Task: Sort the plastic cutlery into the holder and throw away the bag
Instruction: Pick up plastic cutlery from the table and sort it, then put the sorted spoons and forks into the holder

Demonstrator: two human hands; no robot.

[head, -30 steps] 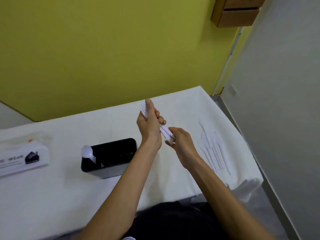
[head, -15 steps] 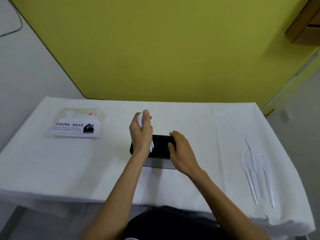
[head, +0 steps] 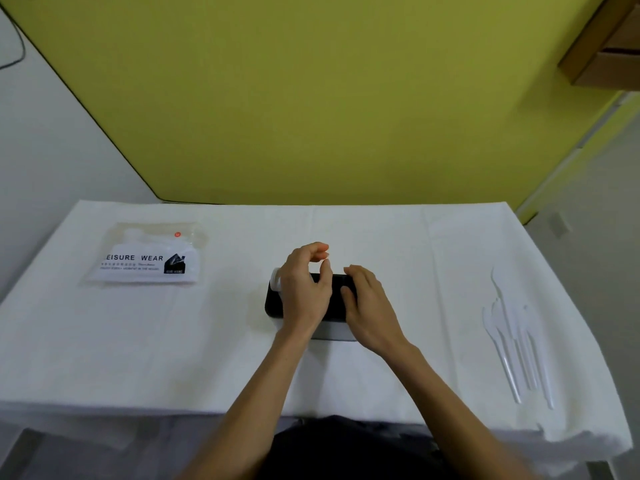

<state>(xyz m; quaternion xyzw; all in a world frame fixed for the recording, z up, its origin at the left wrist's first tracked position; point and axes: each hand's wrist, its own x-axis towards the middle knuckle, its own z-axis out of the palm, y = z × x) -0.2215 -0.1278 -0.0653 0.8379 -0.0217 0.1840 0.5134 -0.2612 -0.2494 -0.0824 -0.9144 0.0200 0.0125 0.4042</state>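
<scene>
I read this as partway. Left grip (head: 304, 289) hovers over the holder (head: 273, 304), fingers loosely curled, nothing in it. Right grip (head: 369, 306) curls over the holder's right end. Holder sits mid-worktop, with what looks like a spoon (head: 276, 277) poking from its left end. Cutlery (head: 516, 344) lies loose near the right edge, unsorted. Bag (head: 145, 259) far left, not binned. Worktop (head: 207, 341) has a white cloth. Yellow wall (head: 311, 98) behind, wooden shelf (head: 602, 53) top right.
</scene>
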